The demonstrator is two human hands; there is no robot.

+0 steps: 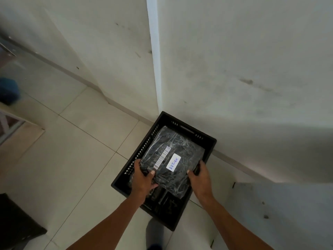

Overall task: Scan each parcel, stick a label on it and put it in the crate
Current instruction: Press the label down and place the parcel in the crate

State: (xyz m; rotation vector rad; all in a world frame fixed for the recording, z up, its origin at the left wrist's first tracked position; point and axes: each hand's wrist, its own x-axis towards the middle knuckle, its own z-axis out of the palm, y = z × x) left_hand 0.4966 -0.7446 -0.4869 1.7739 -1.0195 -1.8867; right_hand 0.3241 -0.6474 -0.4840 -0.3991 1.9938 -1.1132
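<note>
A black plastic-wrapped parcel [173, 156] hangs over the black slotted crate [207, 139], which stands on the tiled floor against the wall. On its top are a white barcode strip [162, 157] and a white label [173, 162] with "RETURN" written on it. My left hand [144, 179] grips the parcel's near left corner, thumb on top. My right hand [199, 176] grips its near right corner the same way. More dark wrapped parcels lie in the crate beneath, partly hidden.
A white wall with a pale corner strip [155, 56] rises right behind the crate. A grey ledge [279, 213] juts out at the lower right. Another dark crate's corner [16, 224] shows at the lower left, and a table edge [19, 116] at the left.
</note>
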